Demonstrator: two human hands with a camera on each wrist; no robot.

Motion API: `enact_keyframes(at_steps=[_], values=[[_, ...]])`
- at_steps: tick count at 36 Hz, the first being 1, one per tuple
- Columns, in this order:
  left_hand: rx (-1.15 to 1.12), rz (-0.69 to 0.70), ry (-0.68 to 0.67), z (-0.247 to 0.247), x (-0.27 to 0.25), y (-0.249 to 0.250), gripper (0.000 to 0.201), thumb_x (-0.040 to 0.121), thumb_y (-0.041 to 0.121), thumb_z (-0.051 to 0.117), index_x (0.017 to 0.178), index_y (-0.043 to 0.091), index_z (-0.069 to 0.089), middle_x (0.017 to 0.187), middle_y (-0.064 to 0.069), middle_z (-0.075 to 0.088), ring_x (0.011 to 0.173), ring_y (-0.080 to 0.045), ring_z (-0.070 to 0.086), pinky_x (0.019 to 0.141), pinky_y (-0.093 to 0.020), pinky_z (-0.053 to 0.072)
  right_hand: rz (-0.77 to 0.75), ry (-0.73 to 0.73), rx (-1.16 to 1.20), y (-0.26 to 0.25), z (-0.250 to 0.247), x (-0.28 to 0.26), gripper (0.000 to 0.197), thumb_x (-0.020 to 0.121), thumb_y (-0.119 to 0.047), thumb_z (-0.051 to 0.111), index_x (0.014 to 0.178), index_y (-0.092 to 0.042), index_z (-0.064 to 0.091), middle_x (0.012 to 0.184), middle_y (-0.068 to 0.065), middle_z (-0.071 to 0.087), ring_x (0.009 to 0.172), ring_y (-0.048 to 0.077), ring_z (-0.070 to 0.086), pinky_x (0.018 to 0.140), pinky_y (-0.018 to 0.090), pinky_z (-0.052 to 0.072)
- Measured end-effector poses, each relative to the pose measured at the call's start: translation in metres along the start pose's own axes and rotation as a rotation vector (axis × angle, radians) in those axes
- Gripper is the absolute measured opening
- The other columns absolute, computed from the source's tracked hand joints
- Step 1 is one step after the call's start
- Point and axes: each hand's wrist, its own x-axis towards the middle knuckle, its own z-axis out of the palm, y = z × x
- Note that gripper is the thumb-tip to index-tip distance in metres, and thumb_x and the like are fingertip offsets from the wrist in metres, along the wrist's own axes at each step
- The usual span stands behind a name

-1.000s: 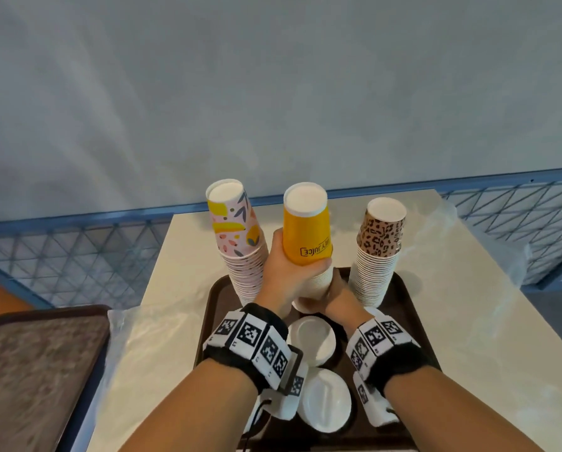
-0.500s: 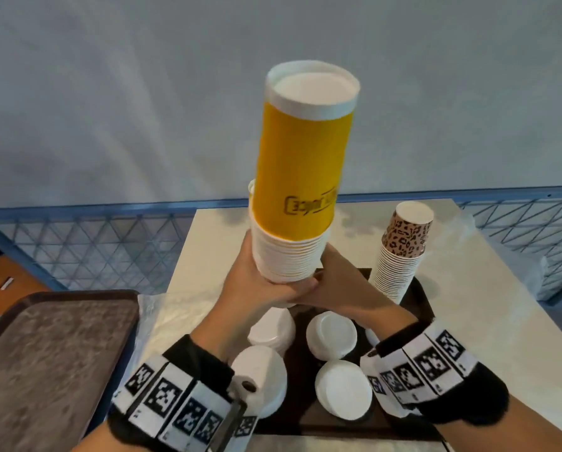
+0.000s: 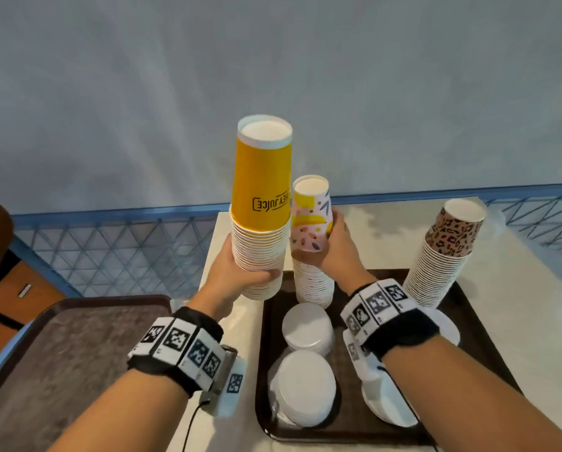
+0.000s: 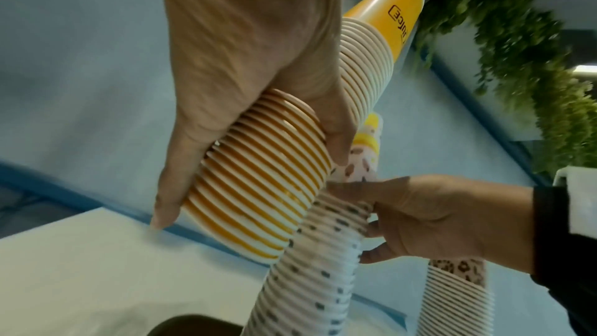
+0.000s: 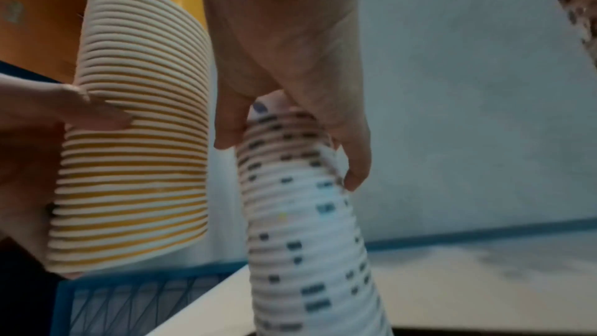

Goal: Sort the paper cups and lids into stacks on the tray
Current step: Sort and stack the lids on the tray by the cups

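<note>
My left hand point(image 3: 240, 272) grips a tall stack of yellow cups point(image 3: 261, 203), upside down, lifted off the table at the brown tray's point(image 3: 348, 429) far left corner. The same yellow stack point(image 4: 258, 188) fills my left wrist view, with fingers curled round its rims. My right hand point(image 3: 331, 246) holds the pink patterned cup stack point(image 3: 312, 223), which stands on the tray; the fingers wrap its upper part point(image 5: 290, 152). A leopard-print cup stack point(image 3: 442, 252) stands at the tray's far right. White lid piles point(image 3: 307, 327) point(image 3: 305, 386) lie on the tray's near half.
A second brown tray point(image 3: 61, 353) sits to the left, on another surface. The cream table point(image 3: 517, 321) continues right of the tray. A blue mesh railing point(image 3: 109, 252) runs behind the table. Another white lid pile point(image 3: 446, 324) lies partly hidden under my right wrist.
The yellow stack rose off the tray, held by both hands, then shifted left in my left hand alone. My right hand let go of it and took hold of the pink stack.
</note>
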Motion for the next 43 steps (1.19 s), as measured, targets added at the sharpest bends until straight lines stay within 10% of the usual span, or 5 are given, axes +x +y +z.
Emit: enact_keyframes(at_steps=[8, 34, 43], values=[[-0.014, -0.071, -0.053, 0.025, 0.037, -0.038, 0.084, 0.053, 0.012, 0.088, 0.125, 0.023, 0.047, 0.116, -0.001, 0.064, 0.106, -0.018, 0.059, 0.087, -0.045, 0.049, -0.060, 0.165, -0.077, 0.021, -0.005, 0.000, 0.081, 0.063, -0.027, 0.083, 0.130, -0.017, 0.038, 0.122, 0.005, 0.057, 0.108, 0.020, 0.057, 0.080, 0.024, 0.042], [-0.010, -0.075, 0.111, 0.069, 0.055, -0.089, 0.098, 0.032, 0.039, 0.084, 0.121, 0.022, 0.048, 0.116, -0.002, 0.064, 0.108, -0.025, 0.061, 0.093, -0.050, 0.051, 0.048, 0.197, -0.096, 0.046, -0.076, 0.001, 0.079, 0.064, -0.022, 0.083, 0.129, -0.018, 0.038, 0.123, 0.002, 0.057, 0.099, 0.013, 0.052, 0.081, 0.026, 0.041], [0.156, -0.108, 0.135, 0.080, 0.052, -0.093, 0.095, 0.051, 0.022, 0.091, 0.128, 0.017, 0.036, 0.116, -0.004, 0.058, 0.107, -0.026, 0.058, 0.086, -0.037, 0.051, 0.057, 0.212, -0.127, 0.048, -0.079, -0.006, 0.097, 0.061, -0.026, 0.085, 0.138, -0.019, 0.028, 0.138, 0.007, 0.042, 0.127, 0.025, 0.043, 0.103, 0.039, 0.042]])
